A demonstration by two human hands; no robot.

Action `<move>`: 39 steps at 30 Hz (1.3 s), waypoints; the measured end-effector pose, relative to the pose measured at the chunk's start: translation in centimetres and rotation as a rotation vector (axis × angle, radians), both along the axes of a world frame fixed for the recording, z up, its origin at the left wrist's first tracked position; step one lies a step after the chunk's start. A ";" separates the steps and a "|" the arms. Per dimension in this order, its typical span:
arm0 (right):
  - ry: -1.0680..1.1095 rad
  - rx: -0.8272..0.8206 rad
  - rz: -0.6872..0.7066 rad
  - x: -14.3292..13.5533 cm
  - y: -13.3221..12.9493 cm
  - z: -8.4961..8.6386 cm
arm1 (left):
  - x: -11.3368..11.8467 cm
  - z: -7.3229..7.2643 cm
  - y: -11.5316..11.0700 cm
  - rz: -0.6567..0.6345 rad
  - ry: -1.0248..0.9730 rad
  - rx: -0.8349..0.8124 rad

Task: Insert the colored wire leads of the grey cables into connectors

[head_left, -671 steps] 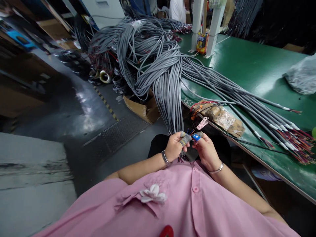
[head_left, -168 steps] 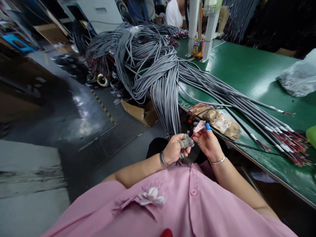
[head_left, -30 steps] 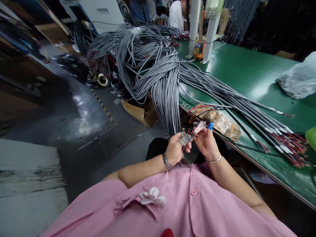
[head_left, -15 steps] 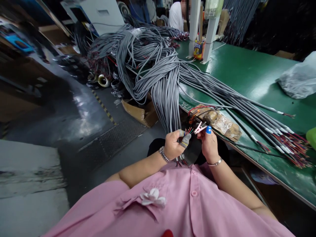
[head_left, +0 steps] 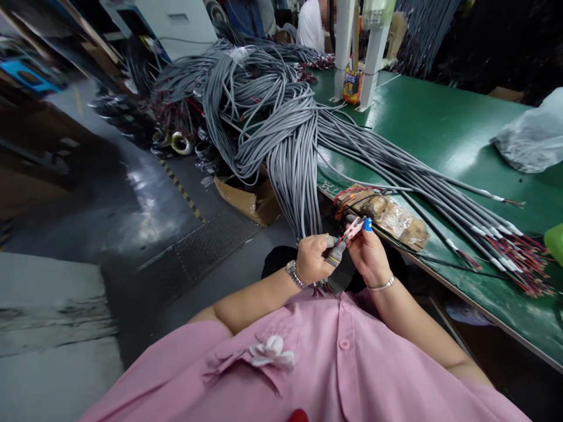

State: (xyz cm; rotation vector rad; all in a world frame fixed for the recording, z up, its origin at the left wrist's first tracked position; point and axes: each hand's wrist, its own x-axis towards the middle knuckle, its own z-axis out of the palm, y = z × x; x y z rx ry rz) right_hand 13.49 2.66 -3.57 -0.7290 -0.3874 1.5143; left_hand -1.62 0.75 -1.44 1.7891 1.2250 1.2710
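My left hand [head_left: 315,258], with grey covers on thumb and finger, pinches the thin coloured wires [head_left: 340,240] at the end of a grey cable. In my right hand [head_left: 368,253], whose thumb wears a blue cover, is a pale pink clothespin [head_left: 353,228]. Its jaws meet the wires just beyond my left fingertips; whether they grip them I cannot tell. A thick bundle of grey cables [head_left: 294,181] hangs off the bench edge behind my left hand. More cable ends [head_left: 323,288] show below that hand, near my shirt.
On the green bench [head_left: 440,129], a tape-wrapped wooden block [head_left: 396,220] lies near the front edge. Stripped grey cables [head_left: 417,176] stretch to the right, past a plastic bag [head_left: 532,138]. A cardboard box [head_left: 248,199] stands on the floor. A person in white [head_left: 310,26] is at the back.
My right hand has moved left and turned, bringing the clothespin onto the wires at my left fingertips. My left hand keeps its pinch and has shifted slightly right.
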 end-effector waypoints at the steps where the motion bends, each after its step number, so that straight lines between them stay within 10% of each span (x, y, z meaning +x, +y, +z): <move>1: 0.005 -0.001 0.007 0.0 0.0 0.0 | 0.0 -0.1 0.0 -0.003 0.004 0.025; 8: 0.053 -0.026 0.103 0.3 -0.6 -0.1 | -0.3 -0.7 0.0 0.041 0.108 0.282; 19: -0.168 0.063 0.417 0.6 -3.7 0.0 | -0.8 -1.3 -1.7 -0.113 -0.521 -0.481; 30: -0.445 0.026 0.322 -0.2 -4.3 0.8 | -0.7 -1.4 -2.6 -0.213 -0.432 -0.545; 39: -0.237 -0.070 0.098 0.8 -3.7 0.7 | -0.7 -1.6 -2.6 -0.230 -0.427 -0.596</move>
